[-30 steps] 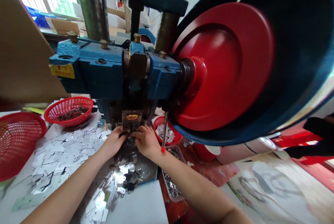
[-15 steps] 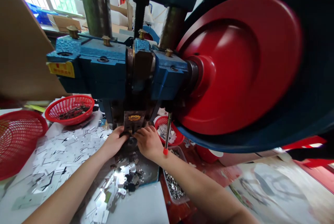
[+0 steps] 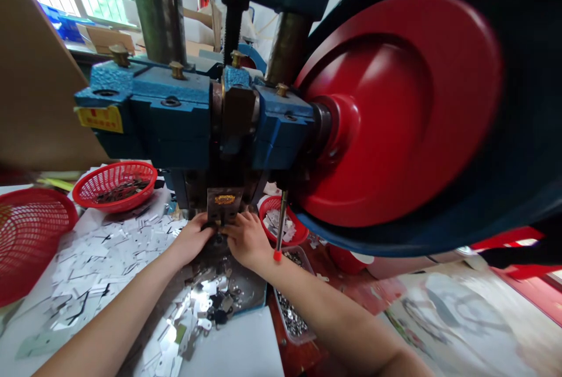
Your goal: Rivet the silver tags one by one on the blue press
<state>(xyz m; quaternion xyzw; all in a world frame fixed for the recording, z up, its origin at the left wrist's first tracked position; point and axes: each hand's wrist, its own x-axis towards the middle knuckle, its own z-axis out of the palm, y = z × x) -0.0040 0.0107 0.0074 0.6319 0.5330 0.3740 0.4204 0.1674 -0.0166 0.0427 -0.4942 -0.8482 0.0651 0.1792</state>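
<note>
A blue press (image 3: 171,125) stands ahead, with a dark metal ram plate (image 3: 224,204) low at its centre. Both hands are at the foot of that plate. My left hand (image 3: 194,239) is on its left side, fingers closed and pointing inward; what they pinch is too small to make out. From the right, my right hand (image 3: 248,240) reaches in with bent, closed fingers, and any part in them is hidden. Small shiny metal pieces (image 3: 211,301) lie in a heap just below the hands. Flat pale plates (image 3: 109,254) are spread at the left.
A big red flywheel (image 3: 404,108) fills the right side. A red-tipped lever (image 3: 281,228) hangs beside my right wrist. Red baskets (image 3: 116,204) stand at the left, another (image 3: 298,233) behind the lever. A clear tray (image 3: 292,321) of small parts sits under my right forearm.
The whole view has shifted slightly. Both hands keep almost the same place at the ram plate, with only small finger movement.
</note>
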